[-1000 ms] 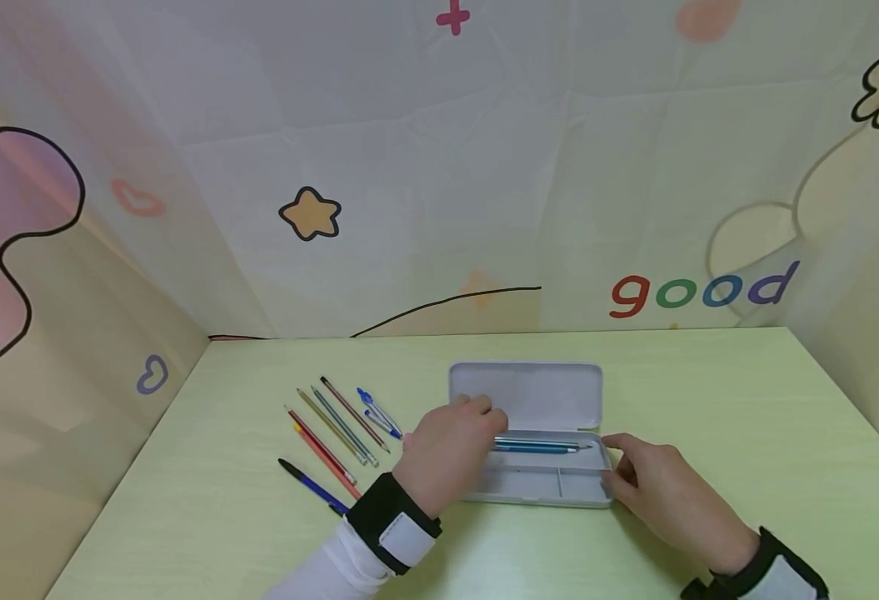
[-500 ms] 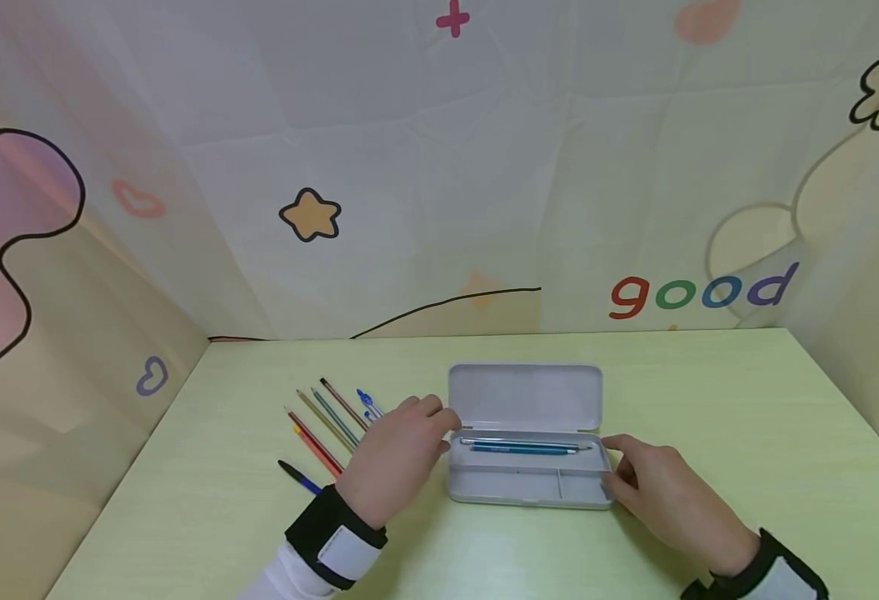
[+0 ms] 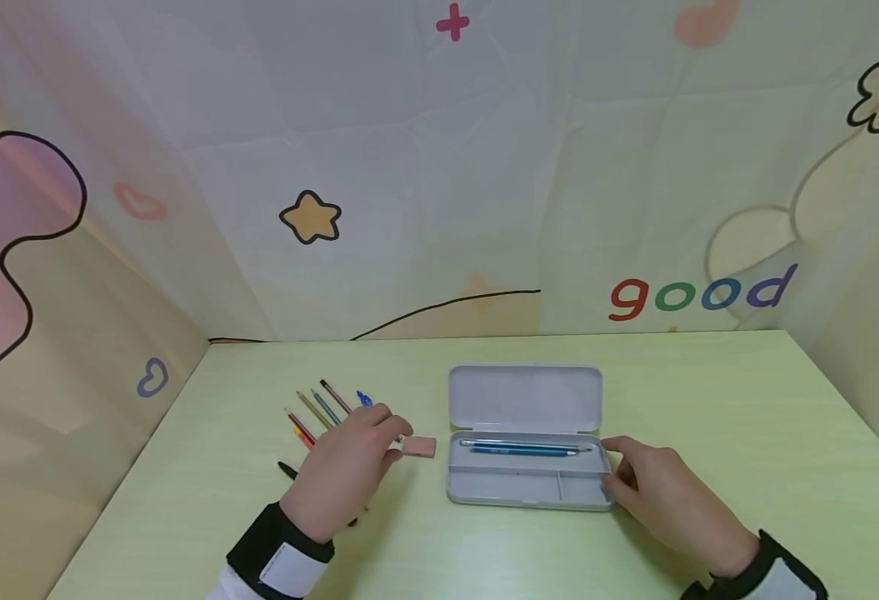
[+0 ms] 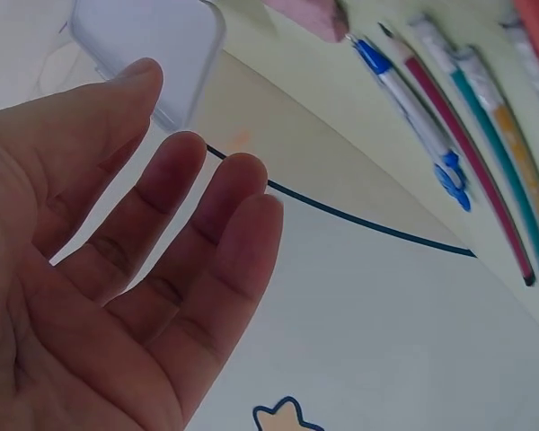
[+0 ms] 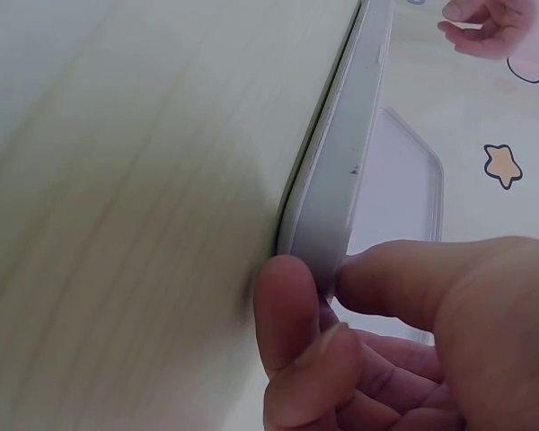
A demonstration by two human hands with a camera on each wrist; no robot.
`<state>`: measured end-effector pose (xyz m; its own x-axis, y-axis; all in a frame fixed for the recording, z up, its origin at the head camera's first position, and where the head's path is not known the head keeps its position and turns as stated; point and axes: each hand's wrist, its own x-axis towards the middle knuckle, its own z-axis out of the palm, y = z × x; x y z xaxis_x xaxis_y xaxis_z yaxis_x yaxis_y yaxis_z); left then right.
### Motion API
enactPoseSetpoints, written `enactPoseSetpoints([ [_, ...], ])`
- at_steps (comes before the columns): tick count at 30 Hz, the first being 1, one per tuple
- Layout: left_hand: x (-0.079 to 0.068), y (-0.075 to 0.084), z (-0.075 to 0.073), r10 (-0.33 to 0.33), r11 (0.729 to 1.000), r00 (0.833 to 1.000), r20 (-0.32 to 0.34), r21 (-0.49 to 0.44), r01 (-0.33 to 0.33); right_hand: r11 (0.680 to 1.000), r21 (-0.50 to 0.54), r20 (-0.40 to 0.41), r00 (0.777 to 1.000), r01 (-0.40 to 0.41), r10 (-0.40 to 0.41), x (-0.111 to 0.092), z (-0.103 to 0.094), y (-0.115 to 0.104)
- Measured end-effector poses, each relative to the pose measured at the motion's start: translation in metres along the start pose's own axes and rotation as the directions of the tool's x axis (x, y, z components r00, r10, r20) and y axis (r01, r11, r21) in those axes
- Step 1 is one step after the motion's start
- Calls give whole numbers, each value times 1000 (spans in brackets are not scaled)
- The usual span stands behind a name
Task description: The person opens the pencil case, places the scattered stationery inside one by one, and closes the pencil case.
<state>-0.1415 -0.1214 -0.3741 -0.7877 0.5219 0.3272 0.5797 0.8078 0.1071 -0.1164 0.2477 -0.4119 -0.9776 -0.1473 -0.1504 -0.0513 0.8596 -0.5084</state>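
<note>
A pale grey pencil case (image 3: 499, 485) lies on the table with its lid (image 3: 525, 400) folded back. Two blue pencils (image 3: 525, 449) lie in its long rear compartment. My right hand (image 3: 652, 487) grips the case's right end, thumb and fingers at the corner; the right wrist view shows this close up at the case's side wall (image 5: 337, 171). Over the loose pens and pencils on the left hovers my left hand (image 3: 345, 475), holding nothing, its fingers gently bent and apart in the left wrist view. Just right of its fingertips is a pink eraser (image 3: 419, 447).
Several pencils, among them a dark red one (image 4: 458, 153), a teal one (image 4: 508, 162) and a yellow one (image 4: 521, 148), lie beside a blue-and-white pen (image 4: 418, 117). A black pen tip (image 3: 287, 470) shows beside the left hand. A printed cloth backdrop (image 3: 409, 208) rises behind the table.
My left hand has moved left, away from over the case to above the pens and pencils, uncovering the eraser and the blue pencils. My right hand stays at the case's end.
</note>
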Motion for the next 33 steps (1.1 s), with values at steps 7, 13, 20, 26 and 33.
enactPoseSetpoints([
  [7,-14,-16,-5,-63,998,998,27,23,63,1000,-7,-17,1000,21,-21,-1,1,0],
  [13,-28,-30,-7,-114,993,993,39,47,112,1000,-6,-12,1000,16,-16,-1,1,1],
  [20,-43,-47,-7,-174,984,983,61,46,172,1000,2,-2,1000,3,-3,0,1,0],
  [26,-54,-60,-8,-203,979,974,96,56,198,1000,-1,-5,1000,15,-15,0,1,1],
  [33,-66,-81,4,-177,984,979,102,53,173,1000,-4,0,1000,7,-7,1,1,1],
])
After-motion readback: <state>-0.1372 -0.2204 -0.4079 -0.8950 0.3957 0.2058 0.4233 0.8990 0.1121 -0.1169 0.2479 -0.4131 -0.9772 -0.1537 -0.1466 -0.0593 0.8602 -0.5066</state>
